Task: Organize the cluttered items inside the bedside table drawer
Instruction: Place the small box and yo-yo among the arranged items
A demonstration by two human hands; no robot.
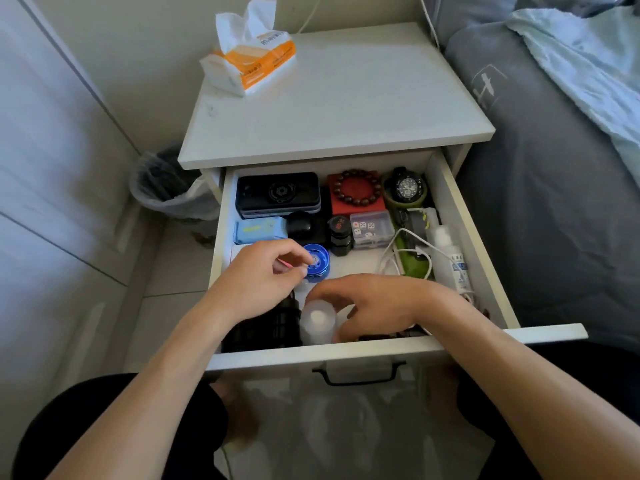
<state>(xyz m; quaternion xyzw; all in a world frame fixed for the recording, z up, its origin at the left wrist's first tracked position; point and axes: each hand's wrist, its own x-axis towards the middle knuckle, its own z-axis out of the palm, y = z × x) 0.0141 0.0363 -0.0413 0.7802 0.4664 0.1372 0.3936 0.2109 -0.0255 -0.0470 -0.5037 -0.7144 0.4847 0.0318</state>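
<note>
- A bin [166, 188] lined with a clear bag stood on the floor at nine o'clock from the bedside table [332, 109].
- A tissue pack [251, 55] lay on the tabletop toward its eleven o'clock corner.
- The drawer [391, 348] was pulled out, and both hands were inside it.
- Along its twelve o'clock wall sat a black case [278, 194], then a red box [356, 194] with a bead bracelet [356, 187] on top, then a wristwatch [407, 188] on a green ring.
- In front of these lay a light blue packet [260, 229], a small black pod [300, 226], a dark jar [341, 235] and a clear dice box [371, 228].
- The left hand [263, 282] was curled, its fingertips pinching at the hub of a blue spool [317, 261]; a thin pink stick [285, 264] showed under the fingers.
- A dark textured case [263, 323] lay at the drawer's seven o'clock corner beneath that wrist.
- The right hand [374, 303] was cupped over a white bottle [318, 322] near the six o'clock wall; whether it gripped the bottle could not be told.
- White cables [408, 252], a green strip [412, 263] and a white tube [450, 256] lay along the three o'clock side.
- Grey bedding [540, 168] lay at three o'clock from the table.
</note>
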